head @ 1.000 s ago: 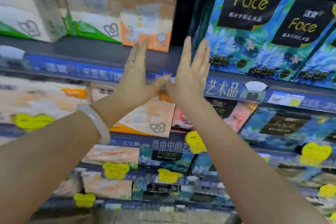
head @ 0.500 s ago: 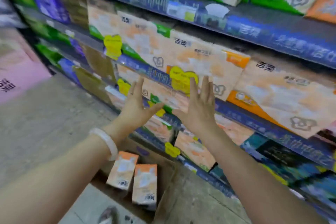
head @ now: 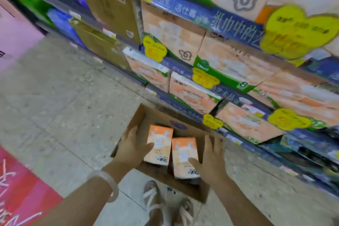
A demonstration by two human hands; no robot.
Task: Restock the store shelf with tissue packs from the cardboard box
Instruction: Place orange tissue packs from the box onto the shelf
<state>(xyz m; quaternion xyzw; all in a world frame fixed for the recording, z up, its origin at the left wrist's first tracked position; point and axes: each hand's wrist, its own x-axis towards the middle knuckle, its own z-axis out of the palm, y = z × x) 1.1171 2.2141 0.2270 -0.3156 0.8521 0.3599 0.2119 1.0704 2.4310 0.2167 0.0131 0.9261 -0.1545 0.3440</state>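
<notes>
We look down over our two bare arms at an open cardboard box [head: 139, 115] standing on the pale stone floor [head: 60, 101], just beside the foot of the store shelf [head: 236, 24]. Two orange and white tissue packs stand upright in the box, side by side and touching. The left tissue pack [head: 159, 145] sits a little farther from us than the right tissue pack [head: 184, 157].

Our left hand [head: 132, 147] reaches into the box on the left side, fingers spread and fairly straight, with the thumb lying against the left pack's front. Our right hand [head: 211, 158] reaches in on the right side, fingers straight and pointing away from us, with the thumb against the lower front of the right pack. Both hands are spread apart, and neither has closed around a pack; the frame is blurred, so we cannot tell how firmly they touch.

A pale bangle [head: 108, 183] circles the left wrist. Below the box, our feet in light strapped sandals [head: 152, 200] stand on the floor. The shelf rises to the right in tiers filled with peach and green tissue packages, with blue edge strips and yellow price tags [head: 297, 31]. A red floor mat [head: 20, 191] lies at lower left.
</notes>
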